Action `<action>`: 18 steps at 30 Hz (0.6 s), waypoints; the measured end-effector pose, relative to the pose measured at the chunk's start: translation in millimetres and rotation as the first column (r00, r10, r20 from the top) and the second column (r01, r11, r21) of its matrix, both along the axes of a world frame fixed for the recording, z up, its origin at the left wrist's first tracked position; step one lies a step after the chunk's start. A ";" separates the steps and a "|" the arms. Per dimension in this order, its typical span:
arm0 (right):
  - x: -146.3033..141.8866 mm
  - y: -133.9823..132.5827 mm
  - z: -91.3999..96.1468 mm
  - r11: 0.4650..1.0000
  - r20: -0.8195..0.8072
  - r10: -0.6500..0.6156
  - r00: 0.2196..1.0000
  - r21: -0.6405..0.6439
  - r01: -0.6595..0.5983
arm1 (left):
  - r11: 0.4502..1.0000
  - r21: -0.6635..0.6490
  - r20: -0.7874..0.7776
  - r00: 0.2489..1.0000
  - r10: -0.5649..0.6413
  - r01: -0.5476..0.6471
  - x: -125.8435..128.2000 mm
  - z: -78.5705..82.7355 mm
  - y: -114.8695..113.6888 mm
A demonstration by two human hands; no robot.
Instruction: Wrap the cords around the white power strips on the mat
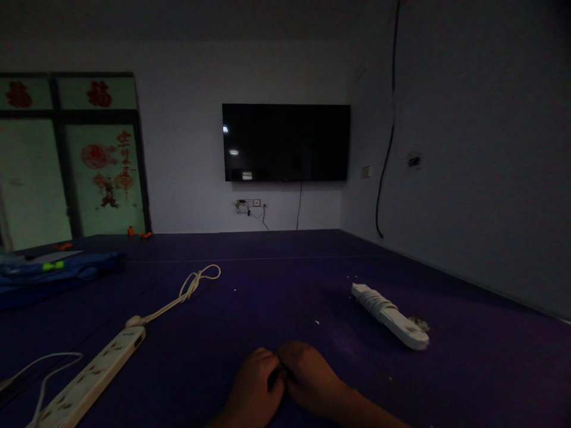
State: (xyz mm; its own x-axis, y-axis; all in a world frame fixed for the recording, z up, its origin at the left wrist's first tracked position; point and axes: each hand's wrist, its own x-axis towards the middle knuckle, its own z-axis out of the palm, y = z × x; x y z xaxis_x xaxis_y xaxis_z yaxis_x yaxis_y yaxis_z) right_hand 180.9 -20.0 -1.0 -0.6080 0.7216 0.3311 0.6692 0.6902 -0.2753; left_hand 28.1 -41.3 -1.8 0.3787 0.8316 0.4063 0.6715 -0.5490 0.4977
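Your left hand and right hand meet knuckle to knuckle above the purple surface, fingers bent inward; their tips are hidden, so you cannot tell whether either is clenched or grasping anything. At two o'clock from them lies a white bar, a pale cord wound around its far part. At nine o'clock is a white power strip (its bundled cable reaches toward ten). A dark screen hangs at twelve.
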 end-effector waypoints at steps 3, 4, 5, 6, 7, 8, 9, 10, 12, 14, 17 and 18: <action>0.0 -0.4 0.0 1.000 0.011 0.000 1.000 -0.003 0.000 | 1.000 0.000 0.002 1.000 -0.013 0.013 -0.3 -0.3 0.3; 0.0 -0.7 0.5 1.000 0.016 -0.001 1.000 -0.004 0.001 | 1.000 0.001 0.005 1.000 -0.015 0.015 -0.4 -0.6 0.6; -0.1 -1.1 1.0 1.000 0.022 -0.003 1.000 -0.005 0.003 | 1.000 0.005 0.009 1.000 -0.015 0.015 -0.3 -1.0 0.9; -0.2 -1.5 1.7 1.000 0.027 -0.004 1.000 -0.005 0.004 | 1.000 0.007 0.012 1.000 -0.014 0.014 -0.3 -1.5 1.4; -0.2 -1.9 2.3 1.000 0.030 -0.003 1.000 -0.006 0.003 | 1.000 0.008 0.013 1.000 -0.013 0.013 -0.2 -2.1 2.0; -0.2 -2.2 2.9 1.000 0.033 -0.001 0.999 -0.006 0.001 | 1.000 0.008 0.012 1.000 -0.010 0.010 0.0 -2.6 2.6; -0.2 -2.4 3.3 1.000 0.035 -0.001 0.999 -0.006 0.001 | 1.000 0.006 0.010 1.000 -0.006 0.006 0.1 -3.1 3.1; -0.2 -2.5 3.6 1.000 0.037 0.000 0.999 -0.006 0.001 | 1.000 0.004 0.006 1.000 -0.005 0.005 0.3 -3.5 3.6; -0.2 -2.5 3.9 1.000 0.038 -0.006 0.999 -0.009 0.007 | 1.000 0.004 0.000 1.000 -0.005 0.005 0.6 -3.6 3.9; -0.3 -2.3 4.1 1.000 0.039 -0.011 0.999 -0.015 0.012 | 1.000 0.007 0.000 1.000 -0.010 0.010 0.7 -2.7 3.1; -0.6 -2.3 4.8 1.000 0.054 -0.016 0.998 -0.025 0.017 | 1.000 0.012 0.004 1.000 -0.007 0.007 0.6 0.0 0.5; -0.6 -2.4 5.0 1.000 0.059 -0.014 0.998 -0.027 0.016 | 1.000 0.012 0.004 1.000 -0.004 0.004 0.6 0.9 -0.4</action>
State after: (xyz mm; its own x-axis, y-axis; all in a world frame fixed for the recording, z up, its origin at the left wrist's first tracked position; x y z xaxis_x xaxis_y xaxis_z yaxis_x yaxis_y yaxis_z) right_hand 180.3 -22.5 4.0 -0.6148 0.7391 0.2752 0.6950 0.6727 -0.2541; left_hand 28.7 -41.7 -0.9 0.3804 0.8252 0.4176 0.6673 -0.5576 0.4939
